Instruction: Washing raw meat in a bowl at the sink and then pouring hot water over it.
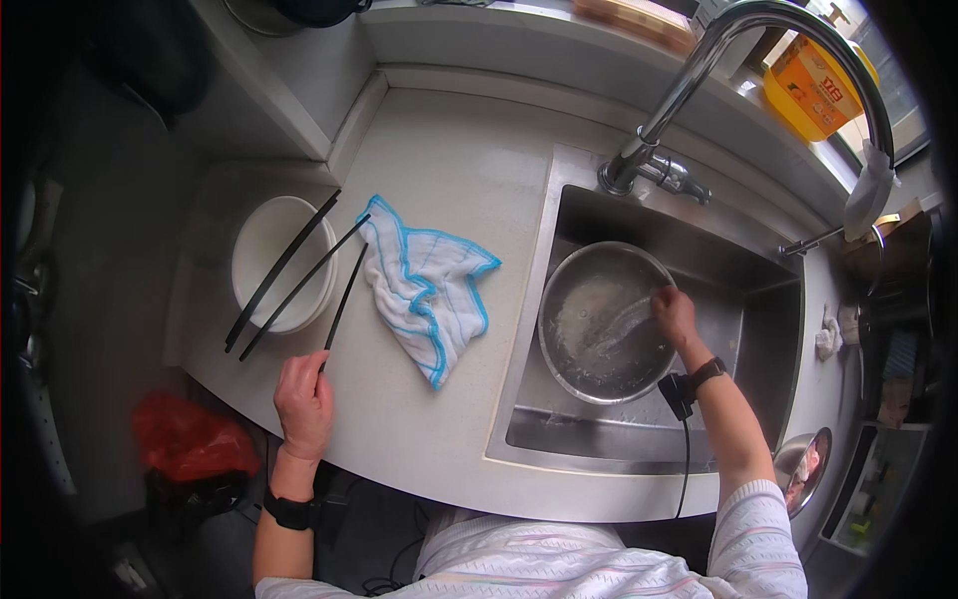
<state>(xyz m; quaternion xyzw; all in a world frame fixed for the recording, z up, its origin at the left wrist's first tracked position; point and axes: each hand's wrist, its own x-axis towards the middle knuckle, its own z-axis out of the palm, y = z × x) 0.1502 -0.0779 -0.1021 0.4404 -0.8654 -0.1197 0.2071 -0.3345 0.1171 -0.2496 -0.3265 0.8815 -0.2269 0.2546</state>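
Note:
My left hand (pixel 304 404) is closed around the lower end of a black chopstick (pixel 346 298) at the counter's front edge. Beside it, several more black chopsticks (pixel 281 271) lie across stacked white bowls (pixel 258 247). A white cloth with blue edging (pixel 449 281) lies crumpled between the bowls and the sink. My right hand (pixel 675 318) is over the right side of a round metal basin (pixel 563 374) that stands in the sink with cloudy water in it. A pale, blurred streak runs through the water from my fingers; whether they hold something is unclear.
A chrome faucet (pixel 625 168) arches over the stainless steel sink (pixel 516 419). A yellow jug (pixel 812 90) stands on the window ledge. At right, a metal bowl (pixel 822 468) holds what looks like raw meat. A red plastic bag (pixel 191 438) is below the counter at left.

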